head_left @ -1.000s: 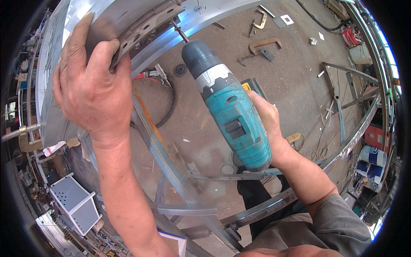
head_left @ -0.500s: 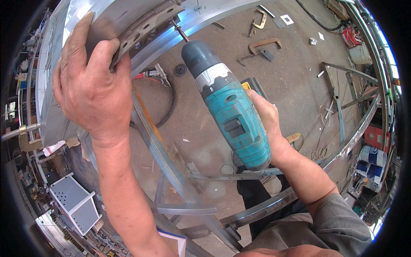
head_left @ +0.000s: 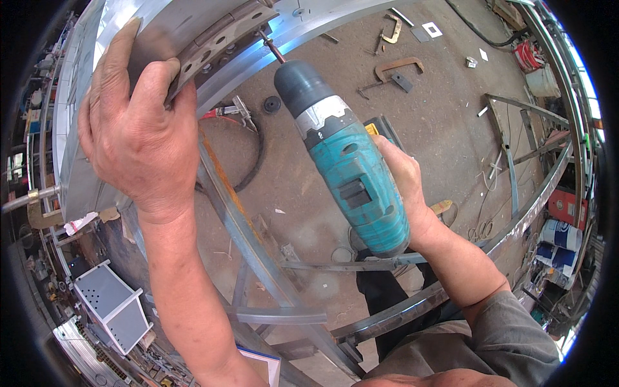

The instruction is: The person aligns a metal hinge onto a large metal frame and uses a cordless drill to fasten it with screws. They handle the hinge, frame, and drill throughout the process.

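A teal and black cordless drill (head_left: pixel 351 174) is gripped in my right hand (head_left: pixel 403 177), its chuck pointing up and left. The slim driver bit (head_left: pixel 275 50) reaches a screw at the right end of a metal hinge (head_left: pixel 222 40); whether the screw is seated I cannot tell. My left hand (head_left: pixel 145 142) pinches the near left end of the hinge leaf, which has a row of holes. Its other fingers stretch over the bare sheet-metal panel (head_left: pixel 155 39). Beneath the leaf runs a shiny metal frame edge (head_left: pixel 225 80).
C-clamps (head_left: pixel 400 64) and small offcuts lie on the floor at the far right. A round black disc (head_left: pixel 272 104) and a hose (head_left: pixel 258 151) are below the panel. Steel bars (head_left: pixel 245 238) cross in front of me. A grey perforated box (head_left: pixel 109 297) stands lower left.
Almost nothing differs. The drill body has shifted very slightly to the right and down; the bit stays at the hinge and my left hand keeps its hold.
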Tool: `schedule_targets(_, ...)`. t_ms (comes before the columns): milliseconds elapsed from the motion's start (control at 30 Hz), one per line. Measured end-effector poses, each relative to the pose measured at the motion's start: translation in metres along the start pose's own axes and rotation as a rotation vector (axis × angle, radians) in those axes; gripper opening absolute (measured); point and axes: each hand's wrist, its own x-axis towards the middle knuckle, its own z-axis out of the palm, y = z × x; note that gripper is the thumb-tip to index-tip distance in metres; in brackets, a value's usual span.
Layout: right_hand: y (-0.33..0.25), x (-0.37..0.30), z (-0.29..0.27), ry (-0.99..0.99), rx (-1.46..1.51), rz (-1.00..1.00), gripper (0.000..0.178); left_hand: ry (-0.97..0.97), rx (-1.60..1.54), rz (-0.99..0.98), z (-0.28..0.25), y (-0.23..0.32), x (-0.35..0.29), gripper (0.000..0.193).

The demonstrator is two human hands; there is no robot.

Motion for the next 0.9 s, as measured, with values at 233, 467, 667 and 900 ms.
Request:
schedule_targets(233, 0.0001, 0.0005, 0.0006, 0.005, 0.012, 0.013, 0.047, 0.004, -0.005, 0.017, 0.0005, -0.0009, 0.0009, 0.026)
schedule_targets(467, 0.0009, 0.0009, 0.0006, 0.016, -0.022, -0.011, 0.046, -0.005, 0.001, 0.018, -0.0009, -0.0012, 0.0016, 0.026)
schedule_targets(667, 0.0012, 0.0022, -0.0004, 0.013, -0.013, -0.023, 0.046, -0.001, 0.002, 0.02, -0.0005, -0.0008, 0.0009, 0.027)
schedule_targets(900, 0.0011, 0.0019, -0.0008, 0.022, -0.01, -0.029, 0.046, -0.001, 0.001, 0.023, -0.0003, -0.0013, 0.0004, 0.026)
